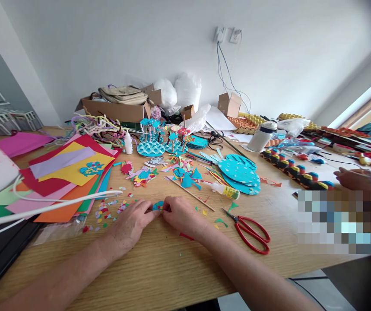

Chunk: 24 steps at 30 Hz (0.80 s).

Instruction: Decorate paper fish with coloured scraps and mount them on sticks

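A small blue paper piece with colored dots (158, 205) lies between my hands on the wooden table. My left hand (133, 220) pinches its left side, fingers together. At its right side, my right hand (180, 214) has curled fingers pressed on it; the fingertips are partly hidden. Tiny paper dots (103, 210) are scattered left of my left hand. Beyond my hands lie colorful paper fish cutouts (143, 175), a wooden stick (193, 195) and a glue bottle (226, 190). Red-handled scissors (252, 233) rest to the right of my right hand.
Colored paper sheets (65, 172) are stacked at left, beneath a white cable (58, 201). Blue paper plates (240, 172) and a white cup (263, 136) stand farther back. Another person's hand (358, 178) is at the right. Cardboard boxes (117, 110) line the wall.
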Tool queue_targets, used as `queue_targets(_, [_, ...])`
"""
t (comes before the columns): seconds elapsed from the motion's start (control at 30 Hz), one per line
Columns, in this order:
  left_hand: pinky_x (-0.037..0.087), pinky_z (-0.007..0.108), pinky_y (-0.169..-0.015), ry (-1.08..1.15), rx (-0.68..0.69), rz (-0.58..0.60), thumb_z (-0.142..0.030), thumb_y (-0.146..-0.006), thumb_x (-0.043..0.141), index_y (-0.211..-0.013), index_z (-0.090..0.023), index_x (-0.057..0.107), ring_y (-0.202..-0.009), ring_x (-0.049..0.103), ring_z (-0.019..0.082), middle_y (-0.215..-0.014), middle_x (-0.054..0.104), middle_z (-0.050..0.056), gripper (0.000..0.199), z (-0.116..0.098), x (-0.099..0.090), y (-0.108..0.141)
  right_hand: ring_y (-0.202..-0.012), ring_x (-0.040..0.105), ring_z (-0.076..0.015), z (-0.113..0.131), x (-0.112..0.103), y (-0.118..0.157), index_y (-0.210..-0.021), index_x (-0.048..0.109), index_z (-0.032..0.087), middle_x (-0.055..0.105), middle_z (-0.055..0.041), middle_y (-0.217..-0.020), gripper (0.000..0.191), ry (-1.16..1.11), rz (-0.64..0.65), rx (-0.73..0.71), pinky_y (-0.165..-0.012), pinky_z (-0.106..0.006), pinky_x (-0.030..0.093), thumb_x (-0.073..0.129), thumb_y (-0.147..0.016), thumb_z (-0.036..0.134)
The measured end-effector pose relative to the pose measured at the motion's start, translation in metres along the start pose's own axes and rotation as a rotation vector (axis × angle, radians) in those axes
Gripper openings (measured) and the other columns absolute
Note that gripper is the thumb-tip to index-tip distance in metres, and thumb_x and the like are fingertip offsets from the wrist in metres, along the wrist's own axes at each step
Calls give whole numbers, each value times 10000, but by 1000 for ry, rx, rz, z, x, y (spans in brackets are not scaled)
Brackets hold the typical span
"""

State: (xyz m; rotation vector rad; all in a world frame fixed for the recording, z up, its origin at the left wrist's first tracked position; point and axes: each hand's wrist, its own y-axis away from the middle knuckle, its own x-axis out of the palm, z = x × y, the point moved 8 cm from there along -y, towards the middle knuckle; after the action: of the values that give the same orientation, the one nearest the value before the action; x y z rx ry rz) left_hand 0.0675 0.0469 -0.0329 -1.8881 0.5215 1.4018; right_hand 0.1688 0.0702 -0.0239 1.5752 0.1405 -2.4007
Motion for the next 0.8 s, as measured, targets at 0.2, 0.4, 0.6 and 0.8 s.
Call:
queue_targets(0.2, [437,327,-765,-21,18,13,-147,-872,397,-1093,-266,545,-887,465,183,-927,509,26,291,-4,-3,-2,-640,534,-108,-2,-1,0,-826,616,179,643,-16,-749,182,-119,-22,-53,-519,-193,300,454,-743,168])
queue_targets(0.4, [443,323,-798,-33,11,5,-53,-840,373,-1073,-234,544,-903,487,174,-957,533,29,341,-5,-6,-1,-685,554,-127,4,-3,4,-811,636,175,652,-31,-775,200,-78,-4,-79,-554,-202,321,444,-754,177])
queue_targets(0.6, [445,344,-844,-68,-1,-53,33,-788,313,-1041,-155,542,-942,513,186,-1021,571,74,389,-3,-9,1,-697,563,-131,7,-5,2,-829,647,173,666,-44,-797,234,-60,-9,-73,-569,-205,334,425,-754,166])
queue_targets(0.8, [455,353,-842,-98,7,-73,52,-761,295,-1038,-146,544,-946,526,194,-1027,583,84,421,-5,-11,1,-716,587,-142,9,-1,1,-843,663,169,677,-57,-809,237,-11,40,-47,-559,-211,331,441,-762,187])
